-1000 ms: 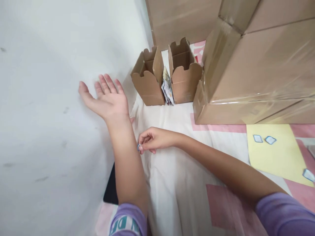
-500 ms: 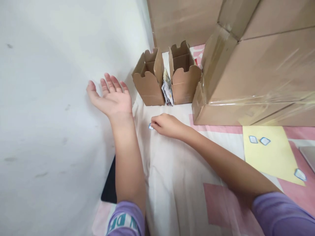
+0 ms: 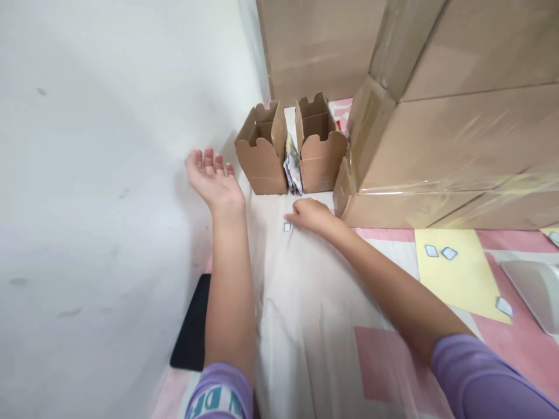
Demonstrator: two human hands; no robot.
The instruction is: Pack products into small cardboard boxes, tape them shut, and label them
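My left hand (image 3: 213,180) is open, with its palm up and its fingers spread by the white wall (image 3: 109,145), just left of two small cardboard boxes. My right hand (image 3: 311,214) rests knuckles-up on the cream cloth (image 3: 305,302) in front of the boxes, its fingers curled together. A small blue-edged white sticker (image 3: 287,227) sits at its fingertips, touching the cloth. The left small box (image 3: 262,154) and the right small box (image 3: 321,151) stand open-topped, with a folded printed paper (image 3: 292,169) wedged between them.
Large plastic-wrapped cartons (image 3: 458,134) stand at the right and back. A yellow sheet (image 3: 458,279) to the right carries more small stickers (image 3: 440,252). A black flat object (image 3: 192,326) lies by the wall under my left forearm. A pale grey object (image 3: 533,288) is at the right edge.
My right hand has carried the small sticker from beside my left forearm forward, towards the small boxes. My left hand stays open by the wall. The camera has tilted slightly.
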